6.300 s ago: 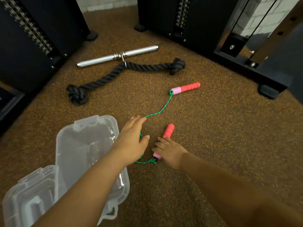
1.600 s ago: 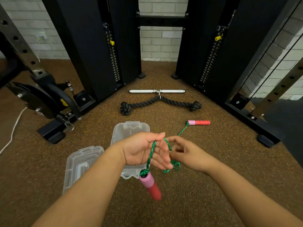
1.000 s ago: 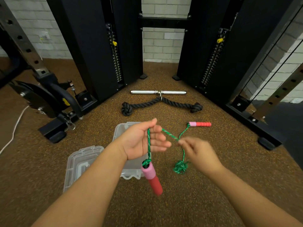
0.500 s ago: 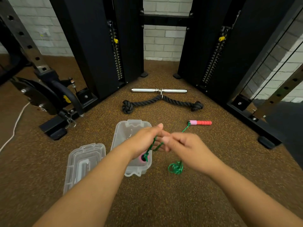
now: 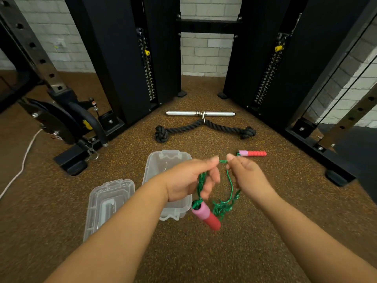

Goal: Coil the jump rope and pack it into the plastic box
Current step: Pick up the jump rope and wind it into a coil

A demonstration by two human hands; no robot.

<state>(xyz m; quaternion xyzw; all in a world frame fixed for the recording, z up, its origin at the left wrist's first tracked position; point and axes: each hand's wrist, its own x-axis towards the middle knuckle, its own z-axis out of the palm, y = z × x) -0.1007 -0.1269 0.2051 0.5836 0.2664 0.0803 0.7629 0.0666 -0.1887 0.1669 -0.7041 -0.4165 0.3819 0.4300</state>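
My left hand point(image 5: 188, 180) is closed around loops of the green jump rope point(image 5: 230, 185), and one pink-and-red handle point(image 5: 206, 217) dangles below it. My right hand point(image 5: 247, 176) pinches the rope just right of the left hand. A tangle of rope hangs between the hands. The other pink-and-red handle point(image 5: 253, 153) lies on the floor beyond my right hand. The clear plastic box point(image 5: 163, 162) stands open on the floor under my left hand, partly hidden by it. Its clear lid point(image 5: 108, 203) lies to its left.
A black thick rope attachment point(image 5: 204, 128) and a steel bar point(image 5: 200, 113) lie on the brown rubber floor beyond the box. Black cable-machine columns point(image 5: 126, 58) stand behind, with frame feet point(image 5: 71, 162) at left and right. A white cord point(image 5: 18, 170) runs along the far left.
The hands have drawn slightly apart with rope stretched between them. The near handle, hidden behind the left hand half a second ago, now hangs below it. More rope is gathered in the left hand.
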